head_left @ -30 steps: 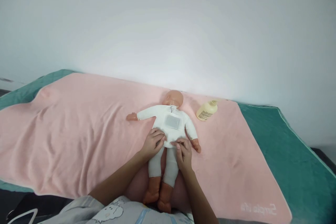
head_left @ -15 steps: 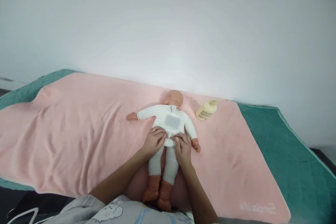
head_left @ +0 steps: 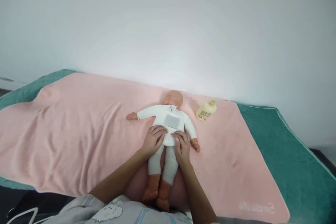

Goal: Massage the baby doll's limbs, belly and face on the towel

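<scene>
- The doll [head_left: 169, 141] lies at the middle of the scene, head to the far side and feet near, arms spread; face up or down is hard to tell.
- Its white torso and legs look soft and cloth-covered, the head, hands and feet smoother and firmer; likely light overall, the smooth parts perhaps slippery. The torso's two sides seem the best hold; the thin arms seem poorer.
- The grey panel [head_left: 172, 121] on its torso looks flat and stiff, better not pressed.
- Left hand [head_left: 153, 140] and right hand [head_left: 183, 148] rest on the lower torso's two sides, a gap between them, fingers bent inward; I cannot tell whether they pinch cloth.
- Right of the head stands a yellow bottle [head_left: 206, 111], apart from the doll.
- Beneath is a pink blanket [head_left: 225, 178], over a green cover [head_left: 283, 147]; a pale wall [head_left: 168, 31] rises behind.
</scene>
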The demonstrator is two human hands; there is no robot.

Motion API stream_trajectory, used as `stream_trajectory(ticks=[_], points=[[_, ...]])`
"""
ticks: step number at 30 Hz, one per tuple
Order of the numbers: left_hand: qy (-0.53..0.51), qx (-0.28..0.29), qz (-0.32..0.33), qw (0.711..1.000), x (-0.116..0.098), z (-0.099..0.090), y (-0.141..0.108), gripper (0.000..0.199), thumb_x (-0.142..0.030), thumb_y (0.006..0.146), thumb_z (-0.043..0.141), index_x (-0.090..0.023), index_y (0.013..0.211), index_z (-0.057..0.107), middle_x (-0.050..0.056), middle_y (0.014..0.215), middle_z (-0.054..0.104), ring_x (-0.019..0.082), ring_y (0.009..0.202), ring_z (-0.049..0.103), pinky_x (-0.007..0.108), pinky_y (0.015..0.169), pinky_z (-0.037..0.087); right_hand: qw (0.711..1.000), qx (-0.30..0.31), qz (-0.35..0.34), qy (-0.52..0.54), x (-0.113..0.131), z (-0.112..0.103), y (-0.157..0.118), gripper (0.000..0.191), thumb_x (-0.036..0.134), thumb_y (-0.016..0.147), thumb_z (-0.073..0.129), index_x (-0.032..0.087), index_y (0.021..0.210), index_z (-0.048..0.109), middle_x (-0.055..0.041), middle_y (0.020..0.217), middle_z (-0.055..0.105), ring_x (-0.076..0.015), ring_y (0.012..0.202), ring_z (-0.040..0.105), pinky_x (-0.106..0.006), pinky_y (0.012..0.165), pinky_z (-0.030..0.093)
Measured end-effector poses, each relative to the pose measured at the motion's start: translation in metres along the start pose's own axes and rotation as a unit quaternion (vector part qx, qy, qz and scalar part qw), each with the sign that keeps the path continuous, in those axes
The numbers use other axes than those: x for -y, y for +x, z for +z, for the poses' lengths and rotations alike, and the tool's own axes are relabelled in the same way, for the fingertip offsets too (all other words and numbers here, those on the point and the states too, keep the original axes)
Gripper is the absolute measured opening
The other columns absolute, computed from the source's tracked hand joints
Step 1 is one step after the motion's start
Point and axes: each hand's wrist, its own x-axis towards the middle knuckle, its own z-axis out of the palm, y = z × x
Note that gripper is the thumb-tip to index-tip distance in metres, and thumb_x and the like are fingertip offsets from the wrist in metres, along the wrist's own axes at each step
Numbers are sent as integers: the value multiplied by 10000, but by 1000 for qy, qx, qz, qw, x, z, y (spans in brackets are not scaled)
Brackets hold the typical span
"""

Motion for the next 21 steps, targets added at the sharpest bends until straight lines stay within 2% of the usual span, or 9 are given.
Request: stream_trajectory(ticks=[6, 15, 21], points=[[4, 30, -24, 999, 1, 2, 4, 253, -223, 947, 420, -209, 1022, 661, 40, 1056, 705, 218, 1072, 577, 417, 951, 406, 1000, 10, 24, 10, -1, 2, 3, 329, 280, 976, 381, 221, 983, 705, -65, 1037, 641, -216, 1041, 552, -409, 924, 411], [1, 48, -15, 999, 1, -1, 1, 336, -262, 936, 443, -208, 1237, 582, 59, 1284, 610, 223, 1190, 504, 417, 1018, 371, 1000, 1, 15, -1, -4, 2, 0, 351, 300, 975, 386, 201, 1235, 600, -113, 1226, 540, -231, 1182, 489, -432, 1027, 380], [22, 63, -39, 997, -3, -1, 6, 316, -291, 959, 410, -215, 1187, 616, 57, 1224, 640, 225, 1156, 521, 424, 996, 390, 999, 30, 30, -32, -4, 3, 2, 337, 311, 976, 391, 213, 1187, 634, -99, 1158, 587, -240, 1143, 502, -433, 995, 391]])
